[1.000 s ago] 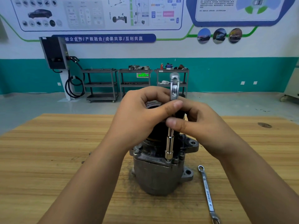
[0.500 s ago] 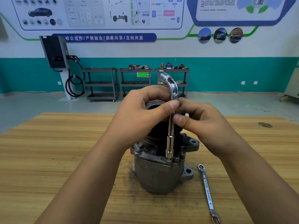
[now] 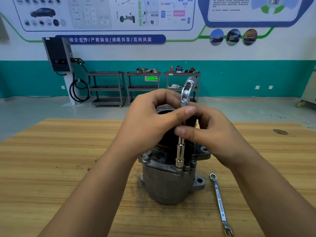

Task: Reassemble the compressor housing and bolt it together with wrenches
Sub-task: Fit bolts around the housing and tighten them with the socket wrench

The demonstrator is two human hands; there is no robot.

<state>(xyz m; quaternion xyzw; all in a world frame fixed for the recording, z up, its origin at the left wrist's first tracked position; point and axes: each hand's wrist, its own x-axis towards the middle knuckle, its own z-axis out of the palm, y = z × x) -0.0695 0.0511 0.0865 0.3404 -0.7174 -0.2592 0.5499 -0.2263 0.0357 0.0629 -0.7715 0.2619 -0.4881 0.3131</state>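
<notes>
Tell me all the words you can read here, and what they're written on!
"校企合作 / 产教融合 / 成果共享 / 互利共赢": long blue banner on the white wall.
"CHROME STEEL": flat silver ring spanner lying on the wooden table.
Glowing green sign behind the grey shelf carts: too blurred to read.
White wall posters: print too small to read.

Upper frame: wall [image 3: 179,52] painted white over a teal band [image 3: 239,77], posters [image 3: 106,12] mounted across it. Upper left: dark charging unit [image 3: 57,54] with looped cable [image 3: 77,90]. Centre: three grey shelf carts [image 3: 106,87] ranged along the wall. Pale grey floor [image 3: 34,113] noted; lower frame filled by wooden table [image 3: 51,159].
</notes>
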